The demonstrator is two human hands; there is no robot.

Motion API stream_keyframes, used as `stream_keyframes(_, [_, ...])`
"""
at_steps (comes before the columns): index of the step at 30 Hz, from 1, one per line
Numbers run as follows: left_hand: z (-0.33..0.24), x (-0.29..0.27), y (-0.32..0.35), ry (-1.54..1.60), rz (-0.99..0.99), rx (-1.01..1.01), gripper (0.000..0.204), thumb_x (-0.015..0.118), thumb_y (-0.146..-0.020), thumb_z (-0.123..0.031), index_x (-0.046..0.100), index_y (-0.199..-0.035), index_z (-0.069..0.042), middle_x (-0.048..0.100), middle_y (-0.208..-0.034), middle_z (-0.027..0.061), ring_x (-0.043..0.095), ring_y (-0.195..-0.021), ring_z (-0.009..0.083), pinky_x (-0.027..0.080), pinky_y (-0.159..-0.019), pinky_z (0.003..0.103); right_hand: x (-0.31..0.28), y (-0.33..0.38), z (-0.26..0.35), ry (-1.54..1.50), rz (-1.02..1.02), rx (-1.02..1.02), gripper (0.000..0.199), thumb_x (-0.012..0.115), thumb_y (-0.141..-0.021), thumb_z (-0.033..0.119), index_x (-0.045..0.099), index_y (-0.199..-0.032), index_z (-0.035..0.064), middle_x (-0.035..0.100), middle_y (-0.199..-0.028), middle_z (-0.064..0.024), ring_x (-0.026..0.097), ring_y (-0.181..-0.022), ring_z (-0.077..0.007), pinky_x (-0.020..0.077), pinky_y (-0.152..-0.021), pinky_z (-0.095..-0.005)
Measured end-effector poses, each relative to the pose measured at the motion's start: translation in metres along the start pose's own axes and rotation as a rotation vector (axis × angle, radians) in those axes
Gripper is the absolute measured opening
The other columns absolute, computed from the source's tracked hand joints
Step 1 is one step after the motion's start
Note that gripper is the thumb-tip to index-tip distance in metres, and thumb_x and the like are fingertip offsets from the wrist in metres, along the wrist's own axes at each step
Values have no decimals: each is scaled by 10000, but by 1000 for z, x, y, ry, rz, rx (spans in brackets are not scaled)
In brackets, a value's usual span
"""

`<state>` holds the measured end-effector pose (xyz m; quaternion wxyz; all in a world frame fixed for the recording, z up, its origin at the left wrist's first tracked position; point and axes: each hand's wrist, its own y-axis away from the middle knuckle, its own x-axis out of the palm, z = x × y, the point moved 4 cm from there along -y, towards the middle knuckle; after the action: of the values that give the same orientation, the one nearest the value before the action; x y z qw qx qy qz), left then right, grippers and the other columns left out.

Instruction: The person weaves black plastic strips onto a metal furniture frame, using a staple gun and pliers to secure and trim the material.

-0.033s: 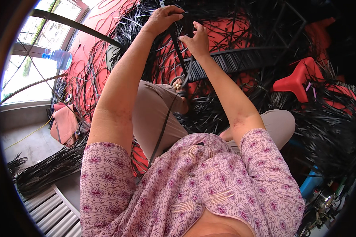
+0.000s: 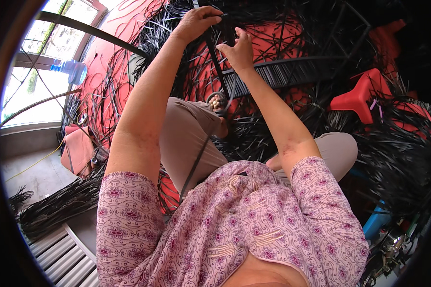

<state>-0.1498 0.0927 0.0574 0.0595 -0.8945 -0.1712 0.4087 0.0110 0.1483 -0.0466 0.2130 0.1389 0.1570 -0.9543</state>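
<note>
At the top centre of the frame the left hand [image 2: 196,21] is clenched around a thin black strip [image 2: 214,52] that runs down and to the right from its fingers toward the lap. Just to its right, the right hand [image 2: 237,48] has its fingers pinched on the same strip where it meets a black metal frame [image 2: 292,60] — a dark bar crossing the upper middle with a row of close-wound black strips hanging along it. The two hands are near each other but apart.

Behind the frame lies a red floor [image 2: 124,43], covered in loose black strips that spread across the top and down the right side. A red plastic stool [image 2: 359,95] stands at the upper right. At the upper left a clear plastic bottle [image 2: 69,69] rests by a bright window [image 2: 38,76]. A heap of black strips [image 2: 57,205] lies at the lower left — beside a ribbed metal sheet [image 2: 57,253].
</note>
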Motion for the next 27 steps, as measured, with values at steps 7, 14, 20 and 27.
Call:
stream_keyframes(7, [17, -1, -16, -7, 33, -18, 335, 682, -948, -319, 720, -1208, -112, 718, -993, 34, 628, -948, 110, 494, -888, 282, 7, 45, -13, -607, 34, 312, 248, 729, -914, 221, 662, -1006, 2, 624, -681, -8, 502, -500, -58, 416, -477, -223])
stream_keyframes(14, [27, -1, -22, 187, -47, 95, 267, 615, -980, -242, 740, -1174, -108, 746, -1053, 57, 676, -1018, 153, 505, -934, 297, 19, 67, 19, -803, 261, 254, 233, 589, -1033, 252, 703, -1073, 53, 582, -639, 23, 434, -496, -23, 298, -458, -189])
stream_keyframes(20, [36, 14, -27, 213, -157, 39, 292, 549, -1017, -251, 694, -1216, -95, 734, -991, 42, 684, -987, 170, 509, -920, 300, 38, 59, -25, -889, 291, 511, 249, 602, -1025, 278, 683, -1067, 47, 583, -651, 14, 417, -472, -31, 306, -420, -192])
stream_keyframes(27, [58, 5, -47, 288, -187, 269, 319, 481, -1073, -258, 659, -1206, -29, 659, -941, 27, 604, -917, 141, 477, -893, 280, 56, 82, -80, -1018, 340, 729, 272, 656, -998, 292, 677, -1144, 64, 621, -731, 8, 392, -450, -41, 287, -413, -223])
